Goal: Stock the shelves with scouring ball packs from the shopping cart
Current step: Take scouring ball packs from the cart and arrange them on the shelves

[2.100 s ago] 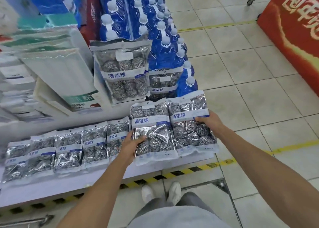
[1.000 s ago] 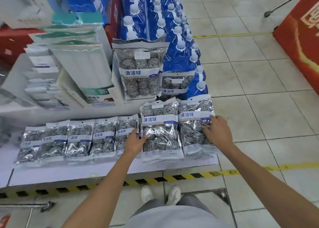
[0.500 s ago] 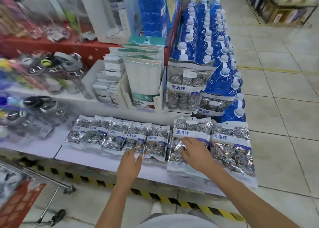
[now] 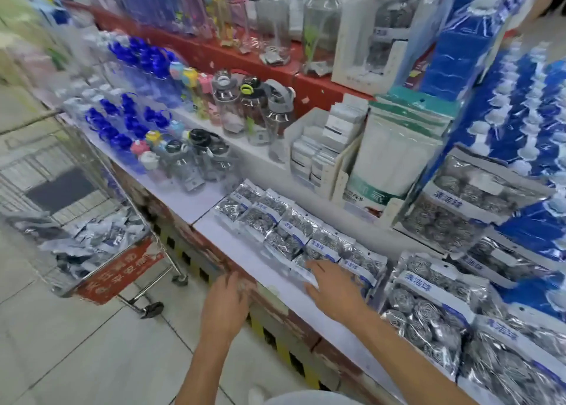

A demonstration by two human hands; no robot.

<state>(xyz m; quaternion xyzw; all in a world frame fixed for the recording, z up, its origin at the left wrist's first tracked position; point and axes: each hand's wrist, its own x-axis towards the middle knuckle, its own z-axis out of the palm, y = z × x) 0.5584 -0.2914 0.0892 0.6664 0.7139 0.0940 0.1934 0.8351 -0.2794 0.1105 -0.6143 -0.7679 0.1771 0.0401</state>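
Shelf (image 4: 263, 270) front edge: both hands are hanging empty, left hand (image 4: 226, 305) and right hand (image 4: 333, 291) spread, apparently turning toward shopping cart (image 4: 101, 251) for more packs (image 4: 294, 236).

Your head has swung left, bringing the wire shopping cart (image 4: 92, 221) with its loose silver packs into view. Your right hand (image 4: 333, 291) has left the two large silver scouring ball packs (image 4: 428, 309) and now hovers open over the white shelf's front edge (image 4: 275, 270); your left hand (image 4: 226, 303) has dropped below it.
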